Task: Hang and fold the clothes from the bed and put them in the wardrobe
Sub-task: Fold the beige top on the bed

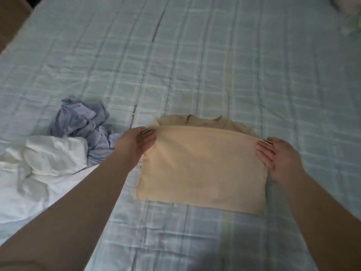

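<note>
Beige top (201, 169), half-folded on the bed (214, 55).
We see creased checked sheeting, the top's soft rectangle, a crumpled white garment (48, 159) and lilac shirt (78, 120) to its left; our left hand (136, 143) and right hand (277, 155) pinch its folded edge between curled fingers (262, 153).

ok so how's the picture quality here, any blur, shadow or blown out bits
Head view: dim and soft throughout; a dark shadow falls on the bed sheet at the bottom edge; the white garment at left is nearly washed out; the pale thing in the top right corner is too blurred to identify; the sheet's plaid lines bow with the wide lens.
</note>
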Demonstrator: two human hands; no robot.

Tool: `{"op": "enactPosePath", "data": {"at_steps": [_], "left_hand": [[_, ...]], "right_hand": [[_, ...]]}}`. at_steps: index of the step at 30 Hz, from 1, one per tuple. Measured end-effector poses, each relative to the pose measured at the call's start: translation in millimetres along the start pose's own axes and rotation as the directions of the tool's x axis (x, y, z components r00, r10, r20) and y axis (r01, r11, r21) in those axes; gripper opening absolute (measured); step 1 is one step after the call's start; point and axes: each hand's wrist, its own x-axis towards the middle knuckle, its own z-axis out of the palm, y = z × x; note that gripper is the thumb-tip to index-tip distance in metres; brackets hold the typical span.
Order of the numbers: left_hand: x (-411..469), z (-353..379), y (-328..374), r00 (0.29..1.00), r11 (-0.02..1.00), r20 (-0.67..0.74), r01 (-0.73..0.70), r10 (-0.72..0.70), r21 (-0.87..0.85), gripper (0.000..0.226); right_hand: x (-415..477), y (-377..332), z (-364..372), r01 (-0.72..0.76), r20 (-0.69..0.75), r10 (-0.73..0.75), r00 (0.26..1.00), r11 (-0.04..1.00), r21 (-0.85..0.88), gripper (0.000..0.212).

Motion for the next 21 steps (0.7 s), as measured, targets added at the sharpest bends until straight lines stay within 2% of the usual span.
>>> {"op": "enactPosePath", "data": {"at_steps": [4,9,10,12,14,15,16,17,18,19,20,21], "left_hand": [[63,13,-2,0.998,0.997,0.01,-0.064,0.065,-0.034,0.013],[107,27,-12,0.995,0.995,0.019,-0.102,0.102,0.009,0.014],[112,30,-15,0.991,0.991,0.021,-0.13,0.129,0.023,0.017],[123,32,-19,0.983,0.983,0.022,-0.181,0.181,0.035,0.034],[131,33,-26,0.969,0.953,0.043,-0.247,0.244,0.175,0.051],[131,33,-28,0.954,0.896,0.072,-0.299,0.292,0.329,0.061],[132,32,-32,0.927,0.81,0.132,-0.371,0.351,0.454,0.068],[130,32,-36,0.884,0.69,0.233,-0.463,0.406,0.556,0.07],[129,30,-41,0.821,0.516,0.367,-0.563,0.437,0.646,0.068],[125,30,-47,0.745,0.248,0.493,-0.635,0.45,0.732,0.063],[122,28,-54,0.652,-0.065,0.614,-0.66,0.445,0.749,0.057],[120,28,-61,0.598,-0.304,0.69,-0.623,0.409,0.72,0.054]], "right_hand": [[56,5,17,0.073,-0.001,-0.073,0.997,0.997,0.022,0.016],[104,18,33,0.08,-0.05,-0.081,0.995,0.997,-0.013,0.015],[109,19,36,0.092,-0.041,-0.092,0.995,0.996,-0.007,0.017],[116,20,39,0.141,-0.029,-0.141,0.99,0.99,-0.013,0.034],[123,25,41,0.196,-0.057,-0.198,0.979,0.98,-0.037,0.044],[123,28,41,0.238,-0.062,-0.244,0.968,0.967,-0.093,0.049],[123,33,41,0.3,-0.046,-0.317,0.947,0.929,-0.216,0.053],[120,38,41,0.366,0.003,-0.403,0.915,0.828,-0.424,0.054],[117,44,41,0.413,0.095,-0.471,0.877,0.636,-0.652,0.053],[114,50,40,0.45,0.218,-0.513,0.831,0.387,-0.805,0.052],[110,57,41,0.488,0.351,-0.526,0.775,0.144,-0.861,0.051],[105,63,45,0.504,0.466,-0.507,0.725,-0.071,-0.861,0.051]]}}
